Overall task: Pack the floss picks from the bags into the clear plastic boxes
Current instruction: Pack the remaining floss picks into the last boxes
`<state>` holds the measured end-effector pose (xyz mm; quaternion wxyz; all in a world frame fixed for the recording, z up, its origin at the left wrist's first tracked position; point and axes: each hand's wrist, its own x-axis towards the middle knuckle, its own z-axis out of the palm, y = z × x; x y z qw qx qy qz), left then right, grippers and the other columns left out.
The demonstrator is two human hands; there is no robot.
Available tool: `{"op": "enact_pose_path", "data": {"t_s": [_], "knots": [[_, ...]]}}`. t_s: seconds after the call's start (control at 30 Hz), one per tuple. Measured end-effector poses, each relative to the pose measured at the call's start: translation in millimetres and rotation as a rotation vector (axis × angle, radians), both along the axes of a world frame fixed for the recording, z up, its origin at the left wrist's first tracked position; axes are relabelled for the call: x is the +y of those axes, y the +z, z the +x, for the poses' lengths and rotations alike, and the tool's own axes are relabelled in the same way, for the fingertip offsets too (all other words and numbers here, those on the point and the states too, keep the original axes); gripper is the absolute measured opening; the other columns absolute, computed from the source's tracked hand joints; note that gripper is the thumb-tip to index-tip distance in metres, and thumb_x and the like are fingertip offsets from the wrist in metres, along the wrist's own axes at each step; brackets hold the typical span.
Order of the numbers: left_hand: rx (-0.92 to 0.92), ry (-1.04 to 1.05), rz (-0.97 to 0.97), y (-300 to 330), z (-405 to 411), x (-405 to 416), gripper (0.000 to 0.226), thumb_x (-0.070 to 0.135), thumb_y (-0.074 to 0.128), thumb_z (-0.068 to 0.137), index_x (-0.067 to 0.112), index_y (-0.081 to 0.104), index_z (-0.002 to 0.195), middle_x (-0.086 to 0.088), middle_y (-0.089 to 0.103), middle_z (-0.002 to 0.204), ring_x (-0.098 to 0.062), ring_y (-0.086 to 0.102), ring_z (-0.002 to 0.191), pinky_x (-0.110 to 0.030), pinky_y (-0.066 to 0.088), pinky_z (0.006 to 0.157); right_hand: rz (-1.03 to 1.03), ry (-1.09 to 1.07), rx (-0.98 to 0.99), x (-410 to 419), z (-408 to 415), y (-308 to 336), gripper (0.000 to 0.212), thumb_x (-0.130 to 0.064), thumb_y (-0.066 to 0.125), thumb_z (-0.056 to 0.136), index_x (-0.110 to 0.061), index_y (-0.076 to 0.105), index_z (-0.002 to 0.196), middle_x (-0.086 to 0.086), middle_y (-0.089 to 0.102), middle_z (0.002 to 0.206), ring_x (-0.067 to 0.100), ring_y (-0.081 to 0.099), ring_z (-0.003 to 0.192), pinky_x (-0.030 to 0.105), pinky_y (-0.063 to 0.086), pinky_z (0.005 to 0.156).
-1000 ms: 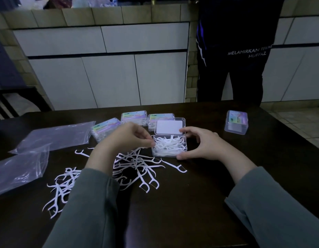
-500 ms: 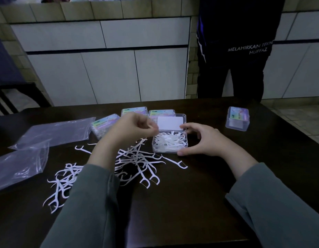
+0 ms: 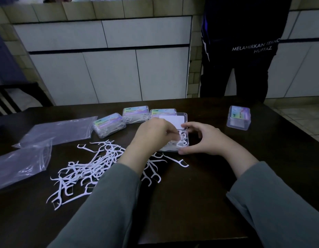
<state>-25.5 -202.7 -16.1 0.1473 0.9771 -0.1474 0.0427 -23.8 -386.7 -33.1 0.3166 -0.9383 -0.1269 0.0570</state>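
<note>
A clear plastic box (image 3: 185,116) stands open mid-table, its lid tipped back with a white card inside and floss picks in the tray. My left hand (image 3: 153,135) hovers over the tray with curled fingers, pinching white floss picks (image 3: 181,141) at its fingertips. My right hand (image 3: 203,138) cups the box's right side, thumb at the near corner and index finger at the far corner. A loose pile of floss picks (image 3: 94,165) lies on the dark table (image 3: 191,203) to the left and in front of the box, partly hidden by my left forearm.
Three closed, filled boxes (image 3: 109,126) (image 3: 136,113) (image 3: 162,111) sit behind my left hand. Another lidded box (image 3: 239,118) stands apart at the right. Two flat plastic bags (image 3: 58,131) (image 3: 19,163) lie at the left. A person in dark clothes (image 3: 241,51) stands across the table.
My left hand rose from the pile's edge with pinched picks, then came down over the open box. My right hand kept its hold on the box.
</note>
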Motion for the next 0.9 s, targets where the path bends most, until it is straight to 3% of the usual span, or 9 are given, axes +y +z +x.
{"op": "enact_pose_path", "data": {"t_s": [0.07,0.17,0.27,0.33,0.47,0.57,0.73,0.9], "knots": [[-0.063,-0.005,-0.009,0.8,-1.5,3.8,0.021,0.049,0.065,0.085,0.039,0.073,0.101,0.010,0.067,0.107,-0.012,0.059,0.095,-0.029,0.048,0.077,0.001,0.001,0.005,0.3,0.1,-0.6,0.089,-0.057,0.082,0.060,-0.042,0.041,0.137,-0.023,0.049,0.115,0.010,0.042,0.118,0.049,0.033,0.109],[-0.096,-0.016,-0.218,1.6,-7.7,7.6,0.031,0.059,0.061,0.082,0.033,0.073,0.094,0.014,0.065,0.097,-0.006,0.057,0.091,-0.028,0.048,0.073,-0.006,0.008,0.001,-0.1,0.6,-1.0,0.091,-0.059,0.082,0.058,-0.042,0.041,0.138,-0.024,0.049,0.115,0.013,0.044,0.122,0.050,0.033,0.109],[-0.046,0.016,-0.146,4.3,-13.7,4.9,0.040,0.070,0.063,0.073,0.034,0.069,0.091,0.015,0.063,0.085,-0.002,0.057,0.081,-0.026,0.047,0.064,-0.014,0.016,-0.004,-0.5,0.8,-0.5,0.090,-0.059,0.081,0.059,-0.042,0.041,0.138,-0.022,0.051,0.118,0.014,0.044,0.122,0.050,0.031,0.109],[0.049,0.002,-0.098,7.3,-14.8,5.5,0.036,0.064,0.067,0.074,0.033,0.069,0.094,0.015,0.062,0.084,-0.002,0.057,0.081,-0.024,0.047,0.063,-0.019,0.019,-0.002,-0.8,1.2,-0.6,0.090,-0.060,0.081,0.059,-0.043,0.040,0.138,-0.021,0.051,0.118,0.014,0.044,0.122,0.050,0.031,0.109],[0.196,-0.031,-0.195,12.5,-12.2,21.1,0.011,0.043,0.073,0.079,0.043,0.067,0.089,0.015,0.065,0.096,-0.005,0.058,0.090,-0.026,0.049,0.079,-0.011,0.002,-0.005,-1.2,2.2,-2.2,0.091,-0.061,0.081,0.057,-0.044,0.041,0.137,-0.023,0.050,0.115,0.007,0.042,0.112,0.048,0.032,0.109],[0.179,-0.054,-0.215,9.1,-7.7,27.6,0.017,0.030,0.071,0.083,0.045,0.068,0.092,0.015,0.062,0.107,-0.007,0.056,0.100,-0.033,0.049,0.092,-0.015,-0.005,-0.009,0.0,2.2,-2.3,0.091,-0.060,0.082,0.059,-0.043,0.040,0.138,-0.020,0.051,0.120,0.007,0.041,0.111,0.049,0.033,0.109],[0.134,0.004,-0.248,3.3,-2.2,33.3,0.037,0.029,0.078,0.078,0.034,0.066,0.112,0.013,0.058,0.104,-0.010,0.055,0.102,-0.037,0.049,0.094,-0.021,0.000,-0.009,0.6,2.3,-1.4,0.091,-0.059,0.082,0.059,-0.043,0.040,0.138,-0.024,0.048,0.114,0.004,0.039,0.108,0.049,0.033,0.108],[0.144,0.001,-0.149,3.6,-3.7,28.1,0.029,0.032,0.074,0.082,0.033,0.070,0.110,0.005,0.064,0.111,-0.013,0.057,0.101,-0.036,0.050,0.092,-0.016,-0.001,-0.018,-1.2,4.0,-4.7,0.092,-0.062,0.081,0.057,-0.046,0.040,0.137,-0.023,0.050,0.117,0.010,0.043,0.115,0.046,0.036,0.106]]}}
